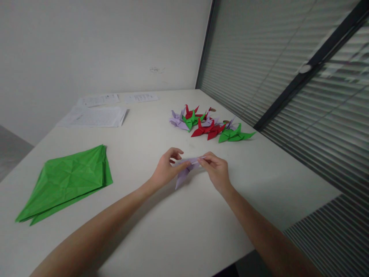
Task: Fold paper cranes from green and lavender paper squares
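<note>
The lilac origami piece (182, 177) sits between the two hands, just in front of the person near the middle of the surface (161, 238). One narrow point of it slants down toward the person, below the left thumb, while its upper part reaches across from the left hand (168, 163) to the right hand (216, 169).

The left hand is partly open, its fingers loosely curled above the paper and its thumb laid along the piece near the centre. Whether any finger backs that thumb behind the paper cannot be told. The right hand is closed in a pinch, thumb and forefinger meeting on the right end of the piece, the other fingers bent in.

Beyond the hands, toward the right edge of the surface, lies a cluster of origami cranes. A lilac crane (178, 121) is at its left, red cranes (201, 129) are in the middle and at the back, and a green crane (235, 134) is at the near right. Well to the left of the left hand lies a stack of creased green paper (70, 173), its layers slightly offset. Printed sheets (95, 116) lie farther back, near the wall (100, 46); blinds (276, 57) cover the window side at right.
</note>
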Available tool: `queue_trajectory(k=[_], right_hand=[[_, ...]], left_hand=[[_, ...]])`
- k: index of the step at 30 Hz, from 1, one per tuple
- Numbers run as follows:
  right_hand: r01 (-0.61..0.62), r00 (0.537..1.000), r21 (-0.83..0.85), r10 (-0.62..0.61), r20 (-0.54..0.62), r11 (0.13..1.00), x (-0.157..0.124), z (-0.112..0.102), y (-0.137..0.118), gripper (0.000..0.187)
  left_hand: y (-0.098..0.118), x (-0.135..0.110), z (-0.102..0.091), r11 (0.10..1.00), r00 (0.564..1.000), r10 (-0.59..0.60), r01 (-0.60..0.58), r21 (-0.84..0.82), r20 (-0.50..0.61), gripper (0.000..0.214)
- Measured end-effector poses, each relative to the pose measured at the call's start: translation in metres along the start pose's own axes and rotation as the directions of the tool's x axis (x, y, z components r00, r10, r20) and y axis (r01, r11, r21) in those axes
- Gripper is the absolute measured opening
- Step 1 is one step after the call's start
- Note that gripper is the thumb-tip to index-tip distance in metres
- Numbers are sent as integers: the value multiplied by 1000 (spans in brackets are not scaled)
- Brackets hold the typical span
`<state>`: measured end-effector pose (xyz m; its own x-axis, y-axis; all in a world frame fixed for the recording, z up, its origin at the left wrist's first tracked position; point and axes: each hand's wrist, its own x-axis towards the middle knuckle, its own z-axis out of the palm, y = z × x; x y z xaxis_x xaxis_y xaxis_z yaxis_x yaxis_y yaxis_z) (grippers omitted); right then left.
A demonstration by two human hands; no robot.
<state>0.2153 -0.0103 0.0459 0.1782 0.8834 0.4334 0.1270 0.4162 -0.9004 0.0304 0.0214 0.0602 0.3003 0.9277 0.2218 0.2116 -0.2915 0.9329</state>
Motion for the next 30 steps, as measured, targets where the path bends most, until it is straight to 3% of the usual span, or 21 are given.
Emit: queue_trajectory(k=[2,5,7,10,12,15,17,20,22,27,30], right_hand=[[52,995,-29,-55,-88,998,1,-2,2,14],[114,986,-73,-122,-115,991,0,-2,1,9],[137,989,-96,-141,-44,986,-3,-2,-2,7],[150,984,-63,-143,106,987,-5,-1,-5,14],[97,988,20,-99,121,995,-5,0,-4,26],[-107,994,154,109,-5,982,-3,-1,4,34],[-280,957,202,290,-20,938,0,-1,11,38],[-461,887,227,445,122,858,1,-1,15,42],[-483,873,227,447,193,846,0,1,14,37],[-393,919,173,380,103,903,-1,5,6,26],[-408,911,162,389,140,898,-2,7,3,27]], left_hand=[[-3,0,1,996,996,-81,79,37,35,38],[-11,-1,4,983,963,-172,153,104,209,45],[-16,-2,7,986,946,-157,135,96,284,44],[-20,-3,9,992,945,-111,122,-14,307,47],[-21,-2,10,983,953,-116,151,-106,281,50],[-18,-3,10,951,954,-141,205,-232,264,52],[-15,-3,9,932,946,-146,230,-280,289,53],[-13,-5,9,924,918,-138,254,-285,373,54],[-13,-6,10,927,896,-129,261,-268,425,56],[-13,-8,14,920,874,-164,303,-249,458,56],[-12,-10,16,924,883,-171,298,-241,437,57]])
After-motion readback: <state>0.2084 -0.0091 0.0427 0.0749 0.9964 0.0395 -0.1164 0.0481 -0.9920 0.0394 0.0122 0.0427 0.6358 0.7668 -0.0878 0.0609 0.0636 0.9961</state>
